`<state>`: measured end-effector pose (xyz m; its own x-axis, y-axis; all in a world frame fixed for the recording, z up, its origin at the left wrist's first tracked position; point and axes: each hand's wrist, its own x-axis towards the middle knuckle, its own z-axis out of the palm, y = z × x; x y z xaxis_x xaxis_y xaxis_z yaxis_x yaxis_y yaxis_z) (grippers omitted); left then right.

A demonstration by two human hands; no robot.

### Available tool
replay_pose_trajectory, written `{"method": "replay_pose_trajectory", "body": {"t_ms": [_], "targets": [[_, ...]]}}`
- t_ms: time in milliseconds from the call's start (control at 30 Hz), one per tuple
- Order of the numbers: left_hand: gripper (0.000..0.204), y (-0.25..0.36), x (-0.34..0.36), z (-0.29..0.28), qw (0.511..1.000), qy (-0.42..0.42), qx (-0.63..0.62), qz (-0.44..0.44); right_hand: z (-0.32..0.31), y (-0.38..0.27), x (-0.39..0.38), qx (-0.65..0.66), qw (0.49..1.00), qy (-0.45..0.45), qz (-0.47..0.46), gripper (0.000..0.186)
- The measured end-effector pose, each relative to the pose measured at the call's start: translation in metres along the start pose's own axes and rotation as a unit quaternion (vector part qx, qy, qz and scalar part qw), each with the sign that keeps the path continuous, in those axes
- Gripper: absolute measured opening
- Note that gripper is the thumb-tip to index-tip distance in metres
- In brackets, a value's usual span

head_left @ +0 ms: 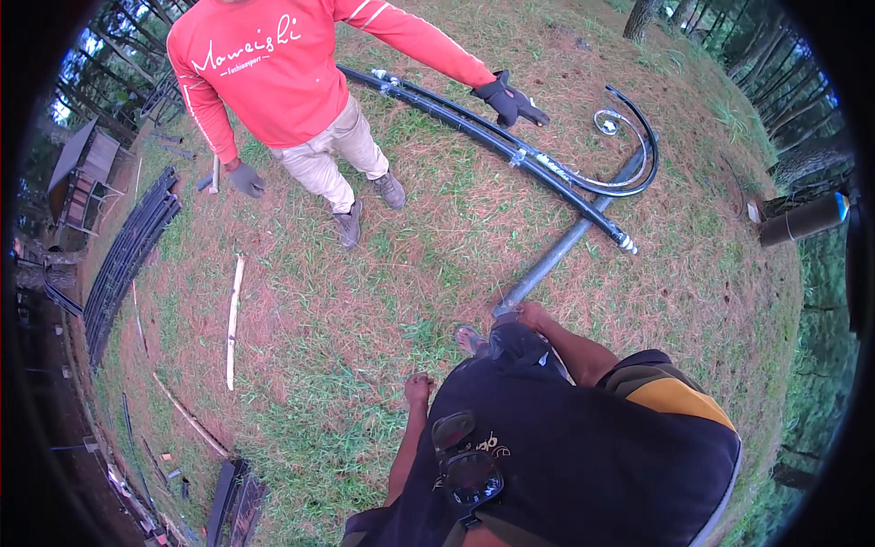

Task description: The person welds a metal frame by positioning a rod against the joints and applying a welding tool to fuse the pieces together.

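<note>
- Pipe (pixel 556 258), grey and straight, slants away over the grass, its near end right at the wearer's right hand (pixel 533 315).
- The right hand sits low by the wearer's hip; whether its fingers wrap the pipe or merely rest beside it cannot be told.
- The left hand (pixel 419 389), bare, hangs at the wearer's other side, its fingers curled into a loose fist.
- Ahead of the right hand, black tubing (pixel 609 228) with pale fittings crosses the pipe; a curved black length (pixel 641 114) loops near the pipe's far end.
- Beyond both hands, a co-worker in a red sweatshirt (pixel 264 68) extends one gloved hand (pixel 509 100) above the ground near the tubing, the other (pixel 245 180) lowered.
- A pale stick (pixel 233 319) lies left of the left hand; farther left, dark lengths (pixel 132 255) form a long stack.
</note>
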<state>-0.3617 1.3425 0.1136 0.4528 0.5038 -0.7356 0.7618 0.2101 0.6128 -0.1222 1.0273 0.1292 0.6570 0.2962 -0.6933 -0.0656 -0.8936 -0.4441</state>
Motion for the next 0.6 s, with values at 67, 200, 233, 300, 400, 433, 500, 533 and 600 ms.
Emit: {"method": "replay_pose_trajectory", "body": {"t_ms": [67, 200, 233, 300, 400, 433, 500, 533, 600], "targets": [[0.016, -0.016, 0.006, -0.004, 1.0, 0.008, -0.017, 0.017, 0.008, 0.002, 0.007, -0.015, 0.999, 0.033, -0.026, 0.054], [0.018, -0.017, 0.002, 0.0, 0.996, 0.051, -0.041, 0.061, 0.011, 0.004, 0.018, -0.015, 0.997, 0.046, -0.053, 0.056], [0.019, -0.013, -0.005, 0.008, 0.998, 0.049, -0.015, 0.047, 0.009, 0.016, 0.021, -0.028, 0.995, 0.057, -0.081, 0.057], [0.02, -0.011, -0.009, 0.004, 0.998, 0.063, -0.002, 0.028, 0.001, 0.008, 0.028, -0.051, 0.989, 0.057, -0.125, 0.059], [0.021, -0.03, -0.007, -0.013, 0.994, 0.105, -0.006, 0.002, -0.004, -0.036, 0.034, -0.076, 0.99, -0.019, -0.114, 0.059], [0.02, -0.031, -0.01, -0.008, 0.994, 0.108, -0.005, -0.002, -0.007, -0.037, 0.039, -0.114, 0.988, -0.026, -0.096, 0.053], [0.018, -0.03, -0.008, 0.013, 0.994, 0.104, 0.012, 0.02, -0.019, -0.013, 0.06, -0.163, 0.981, -0.027, -0.102, 0.051], [0.018, -0.053, -0.003, 0.003, 0.992, 0.122, 0.001, 0.016, -0.017, -0.033, 0.064, -0.171, 0.977, -0.035, -0.121, 0.051], [0.017, -0.089, 0.007, -0.01, 0.974, 0.129, 0.135, 0.129, -0.016, -0.078, 0.062, -0.128, 0.974, -0.035, -0.183, 0.061]]}}
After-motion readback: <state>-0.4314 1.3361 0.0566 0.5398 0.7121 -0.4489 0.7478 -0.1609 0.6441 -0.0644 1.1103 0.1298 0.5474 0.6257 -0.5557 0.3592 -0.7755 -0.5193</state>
